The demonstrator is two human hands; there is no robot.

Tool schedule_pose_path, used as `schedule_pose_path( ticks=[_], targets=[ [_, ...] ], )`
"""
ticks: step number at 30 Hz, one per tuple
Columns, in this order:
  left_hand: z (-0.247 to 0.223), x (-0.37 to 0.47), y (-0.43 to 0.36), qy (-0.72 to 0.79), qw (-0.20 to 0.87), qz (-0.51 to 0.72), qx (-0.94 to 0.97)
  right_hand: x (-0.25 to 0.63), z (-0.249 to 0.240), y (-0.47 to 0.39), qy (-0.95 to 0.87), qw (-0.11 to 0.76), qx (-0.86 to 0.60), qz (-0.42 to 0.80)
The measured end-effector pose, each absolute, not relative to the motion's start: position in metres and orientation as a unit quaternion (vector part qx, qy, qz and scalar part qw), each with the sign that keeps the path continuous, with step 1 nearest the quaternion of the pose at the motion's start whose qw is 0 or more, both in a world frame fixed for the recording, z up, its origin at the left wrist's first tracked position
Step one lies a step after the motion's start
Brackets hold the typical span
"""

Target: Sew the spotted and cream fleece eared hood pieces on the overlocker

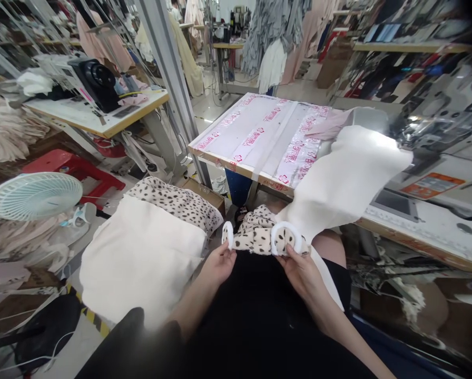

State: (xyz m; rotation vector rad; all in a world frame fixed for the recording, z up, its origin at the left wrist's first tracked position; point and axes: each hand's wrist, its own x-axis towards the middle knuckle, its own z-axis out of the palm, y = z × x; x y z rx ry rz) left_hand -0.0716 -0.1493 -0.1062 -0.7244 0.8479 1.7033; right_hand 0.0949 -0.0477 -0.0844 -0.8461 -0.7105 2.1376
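Observation:
Across my lap lies a cream fabric piece with dark spots [254, 239], carrying round ear-like patches edged in white. My left hand [219, 261] pinches its left end, by a small white-edged patch [228, 235]. At the other end my right hand [299, 266] grips the fabric below a larger white-edged round patch [285, 239], fingers closed on it. A plain white cloth [338, 179] runs from the machine table down to my lap, beside my right hand. Some of the spotted fabric hangs beyond my hands, partly hidden by its folds.
A pile of white and spotted fabric [141, 252] stands at my left. Ahead is a table covered with printed plastic film [255, 131]. A sewing machine [449, 116] stands at the right, another [89, 79] at the far left. A fan [36, 196] and red stool [78, 171] are left.

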Motion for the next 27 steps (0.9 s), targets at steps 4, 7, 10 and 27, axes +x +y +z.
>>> schedule_pose_path(
  ticks=[4, 7, 10, 27],
  targets=[
    [-0.082, -0.074, -0.156, 0.298, 0.559, 0.732, -0.25, 0.098, -0.079, -0.045, -0.236, 0.353, -0.328, 0.844],
    [-0.067, -0.08, -0.151, 0.252, 0.593, 0.749, -0.156, 0.1, -0.07, -0.041, -0.199, 0.355, -0.31, 0.859],
    [-0.055, -0.085, -0.137, 0.26, 0.593, 0.76, -0.059, 0.104, -0.06, -0.035, -0.188, 0.373, -0.288, 0.862],
    [-0.025, -0.058, -0.075, 0.286, 0.531, 0.797, 0.015, 0.127, -0.061, 0.01, -0.188, 0.452, -0.248, 0.836]
  ],
)
